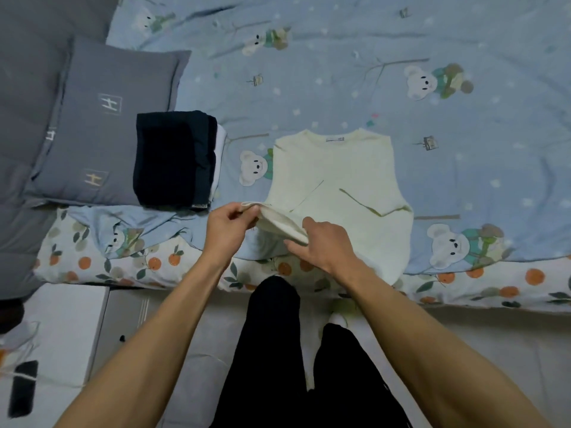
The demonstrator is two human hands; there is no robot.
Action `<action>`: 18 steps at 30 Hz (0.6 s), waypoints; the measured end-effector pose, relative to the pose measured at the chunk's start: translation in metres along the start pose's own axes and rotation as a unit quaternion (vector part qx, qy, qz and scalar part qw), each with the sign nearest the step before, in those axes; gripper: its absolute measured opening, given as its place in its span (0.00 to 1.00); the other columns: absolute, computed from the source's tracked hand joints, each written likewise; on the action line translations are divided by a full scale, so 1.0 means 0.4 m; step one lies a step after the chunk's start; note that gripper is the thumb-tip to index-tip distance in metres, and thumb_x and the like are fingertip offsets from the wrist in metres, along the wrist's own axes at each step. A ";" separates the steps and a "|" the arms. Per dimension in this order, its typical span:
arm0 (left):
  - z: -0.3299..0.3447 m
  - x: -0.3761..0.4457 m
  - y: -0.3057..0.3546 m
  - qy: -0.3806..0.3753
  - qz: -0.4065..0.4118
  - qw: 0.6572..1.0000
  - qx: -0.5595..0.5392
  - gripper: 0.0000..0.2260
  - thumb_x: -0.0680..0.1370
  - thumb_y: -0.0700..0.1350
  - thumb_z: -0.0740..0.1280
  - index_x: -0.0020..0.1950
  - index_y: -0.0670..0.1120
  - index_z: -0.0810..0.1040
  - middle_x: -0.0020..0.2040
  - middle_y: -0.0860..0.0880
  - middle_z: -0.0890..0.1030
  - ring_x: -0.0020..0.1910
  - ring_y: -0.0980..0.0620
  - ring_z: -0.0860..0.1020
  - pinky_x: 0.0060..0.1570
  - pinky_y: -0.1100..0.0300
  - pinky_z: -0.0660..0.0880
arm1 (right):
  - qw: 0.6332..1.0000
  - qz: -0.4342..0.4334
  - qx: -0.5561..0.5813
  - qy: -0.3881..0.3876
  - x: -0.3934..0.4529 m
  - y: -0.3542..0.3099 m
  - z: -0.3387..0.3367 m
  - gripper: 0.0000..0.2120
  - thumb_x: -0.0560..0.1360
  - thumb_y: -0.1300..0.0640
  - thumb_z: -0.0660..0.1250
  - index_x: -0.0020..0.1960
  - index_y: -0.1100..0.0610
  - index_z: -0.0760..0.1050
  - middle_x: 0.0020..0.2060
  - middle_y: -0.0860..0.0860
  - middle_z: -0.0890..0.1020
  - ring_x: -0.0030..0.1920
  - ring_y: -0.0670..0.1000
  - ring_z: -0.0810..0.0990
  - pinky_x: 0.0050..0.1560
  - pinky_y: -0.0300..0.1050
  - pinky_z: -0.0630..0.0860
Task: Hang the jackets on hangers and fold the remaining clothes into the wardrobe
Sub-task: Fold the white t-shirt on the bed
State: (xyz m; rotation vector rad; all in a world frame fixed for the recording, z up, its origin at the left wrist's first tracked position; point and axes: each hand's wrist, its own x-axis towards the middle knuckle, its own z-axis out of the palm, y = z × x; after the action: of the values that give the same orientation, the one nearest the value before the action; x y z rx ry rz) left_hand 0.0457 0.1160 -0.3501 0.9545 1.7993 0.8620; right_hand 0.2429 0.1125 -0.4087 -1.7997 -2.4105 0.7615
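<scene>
At the bottom of the frame two bare forearms reach up over black trousers [272, 350] and a pale floor. Lower left sit a white box [61, 329] and a dark flat object [23, 387] (too blurred to name). Mid-frame, the left hand [227, 225] pinches the raised hem corner of one cream T-shirt [336, 186] between thumb and curled fingers; the right hand [324, 242] grips the same lifted fold, fingers curled under it. The shirt lies on the bear-print blue quilt [340, 72], collar toward the top. Left of it, one stack of folded clothes [174, 157], dark on top, overlaps one grey pillow [102, 125].
</scene>
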 end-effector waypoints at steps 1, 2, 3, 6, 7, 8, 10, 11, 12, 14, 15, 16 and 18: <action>0.006 0.016 0.009 0.006 0.010 1.000 0.017 0.04 0.76 0.43 0.73 0.40 0.47 0.83 0.37 0.50 0.83 0.40 0.54 0.80 0.47 0.60 0.78 | 1.000 -0.007 0.012 0.025 0.017 -0.001 -0.007 0.19 0.78 0.41 0.61 0.54 0.57 0.72 0.45 0.55 0.81 0.44 0.59 0.79 0.37 0.47 0.67; 0.009 0.024 0.017 0.012 0.017 0.999 0.034 0.05 0.75 0.44 0.74 0.39 0.48 0.83 0.38 0.52 0.82 0.40 0.56 0.79 0.47 0.62 0.76 | 0.998 -0.010 0.033 0.045 0.029 0.001 -0.011 0.15 0.78 0.46 0.62 0.53 0.58 0.72 0.45 0.55 0.81 0.45 0.59 0.79 0.37 0.47 0.67; 0.010 0.041 0.031 0.019 0.019 0.999 0.042 0.04 0.74 0.45 0.74 0.41 0.48 0.83 0.42 0.52 0.82 0.43 0.57 0.79 0.48 0.64 0.73 | 0.997 -0.009 0.059 0.055 0.051 0.005 -0.016 0.12 0.78 0.49 0.62 0.52 0.58 0.73 0.45 0.55 0.80 0.45 0.59 0.78 0.38 0.48 0.69; 0.008 0.081 0.065 -0.006 0.011 0.999 0.035 0.02 0.75 0.42 0.73 0.42 0.48 0.82 0.43 0.53 0.82 0.44 0.59 0.78 0.49 0.64 0.72 | 0.984 0.001 0.169 0.049 0.092 0.017 -0.044 0.12 0.77 0.51 0.66 0.54 0.58 0.77 0.48 0.53 0.81 0.48 0.56 0.78 0.44 0.49 0.73; 0.006 0.099 0.073 -0.026 0.012 0.999 0.029 0.04 0.75 0.41 0.73 0.41 0.48 0.82 0.40 0.54 0.82 0.40 0.59 0.78 0.47 0.64 0.72 | 0.975 0.013 0.216 0.047 0.106 0.019 -0.059 0.13 0.76 0.50 0.68 0.55 0.57 0.78 0.48 0.52 0.82 0.47 0.54 0.78 0.45 0.47 0.73; 0.007 0.116 0.084 -0.045 0.014 0.999 0.023 0.05 0.75 0.40 0.72 0.41 0.48 0.82 0.37 0.54 0.82 0.38 0.58 0.78 0.45 0.63 0.73 | 0.965 0.028 0.256 0.043 0.121 0.023 -0.078 0.13 0.75 0.48 0.70 0.53 0.57 0.79 0.46 0.50 0.82 0.45 0.51 0.78 0.44 0.45 0.73; 0.018 0.138 0.102 -0.073 0.017 0.997 0.019 0.05 0.76 0.38 0.72 0.42 0.47 0.82 0.35 0.55 0.82 0.36 0.59 0.79 0.42 0.66 0.75 | 0.950 0.053 0.306 0.035 0.136 0.031 -0.111 0.11 0.74 0.47 0.72 0.46 0.55 0.80 0.39 0.46 0.81 0.38 0.44 0.75 0.38 0.37 0.69; 0.024 0.137 0.110 -0.081 0.024 0.996 0.019 0.05 0.76 0.38 0.72 0.42 0.46 0.82 0.34 0.56 0.83 0.35 0.61 0.79 0.40 0.68 0.74 | 0.947 0.058 0.314 0.038 0.139 0.033 -0.120 0.09 0.74 0.48 0.72 0.43 0.53 0.79 0.35 0.45 0.79 0.36 0.43 0.74 0.36 0.36 0.67; 0.031 0.145 0.119 -0.087 0.025 0.996 0.015 0.05 0.76 0.37 0.72 0.42 0.46 0.82 0.33 0.57 0.83 0.34 0.62 0.79 0.38 0.70 0.74 | 0.947 0.068 0.311 0.042 0.145 0.039 -0.129 0.07 0.74 0.50 0.72 0.41 0.53 0.77 0.34 0.45 0.78 0.35 0.43 0.73 0.36 0.38 0.67; 0.035 0.158 0.123 -0.086 0.022 0.996 0.005 0.06 0.76 0.37 0.71 0.42 0.46 0.82 0.33 0.57 0.82 0.33 0.63 0.78 0.37 0.70 0.73 | 0.960 0.099 0.261 0.034 0.156 0.050 -0.133 0.05 0.74 0.56 0.67 0.39 0.53 0.74 0.34 0.47 0.77 0.37 0.49 0.74 0.37 0.44 0.68; 0.036 0.160 0.121 -0.089 0.023 0.996 0.001 0.06 0.76 0.37 0.71 0.42 0.47 0.82 0.33 0.58 0.82 0.34 0.62 0.78 0.38 0.68 0.74 | 0.968 0.118 0.220 0.022 0.156 0.056 -0.131 0.04 0.73 0.58 0.65 0.39 0.54 0.73 0.35 0.49 0.77 0.39 0.52 0.75 0.36 0.45 0.67; 0.034 0.163 0.122 -0.092 0.022 0.995 -0.002 0.07 0.76 0.37 0.71 0.42 0.48 0.82 0.34 0.57 0.83 0.35 0.61 0.78 0.39 0.65 0.75 | 0.974 0.137 0.178 0.008 0.160 0.061 -0.130 0.03 0.72 0.60 0.62 0.40 0.56 0.72 0.36 0.50 0.76 0.40 0.55 0.74 0.34 0.45 0.65; 0.033 0.171 0.120 -0.101 0.016 0.995 -0.004 0.08 0.76 0.37 0.71 0.43 0.50 0.83 0.36 0.56 0.83 0.37 0.57 0.79 0.42 0.57 0.76 | 0.980 0.168 0.107 -0.011 0.165 0.062 -0.123 0.03 0.70 0.64 0.59 0.41 0.59 0.70 0.37 0.52 0.73 0.39 0.58 0.73 0.33 0.45 0.62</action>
State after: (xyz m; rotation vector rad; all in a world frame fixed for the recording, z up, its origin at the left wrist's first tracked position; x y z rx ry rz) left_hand 0.0494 0.1998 -0.3401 1.0286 1.6104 0.7633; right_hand 0.2591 0.1954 -0.3922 -2.1386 -1.9635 1.0277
